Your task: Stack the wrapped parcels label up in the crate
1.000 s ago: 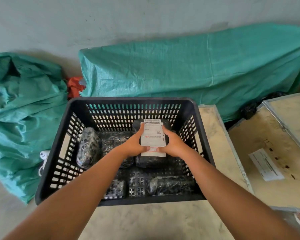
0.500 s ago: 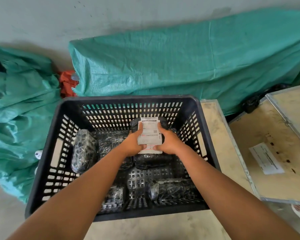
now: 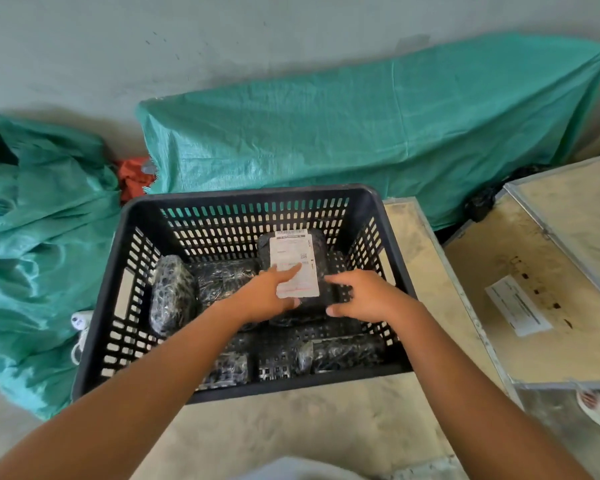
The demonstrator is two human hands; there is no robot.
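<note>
The labelled parcel (image 3: 297, 268) is lying label up at the back right of the crate (image 3: 219, 199), resting on other parcels, its white label (image 3: 294, 263) facing the camera. The left hand (image 3: 269, 296) is lying flat on the parcel's near left part with fingers stretched, the index finger reaching across the label; it is pressing or touching rather than gripping. The right hand (image 3: 362, 296) is hovering at the parcel's near right corner, fingers loosely spread and holding nothing; whether it is touching the wrap is unclear. Both bare forearms are reaching in over the crate's near rim.

Around it more black parcels are sitting in the crate: one (image 3: 172, 294) standing along the left wall, one (image 3: 222, 278) just left of the labelled one, one (image 3: 227, 370) at the front left and one (image 3: 343, 351) lying along the front right.

The crate is sitting on a wooden board (image 3: 416, 244). Green tarps (image 3: 361, 133) are lying behind and to the left, with a red cloth (image 3: 132, 176) between them. A second board (image 3: 534, 271) to the right is carrying a paper sheet (image 3: 516, 304)
</note>
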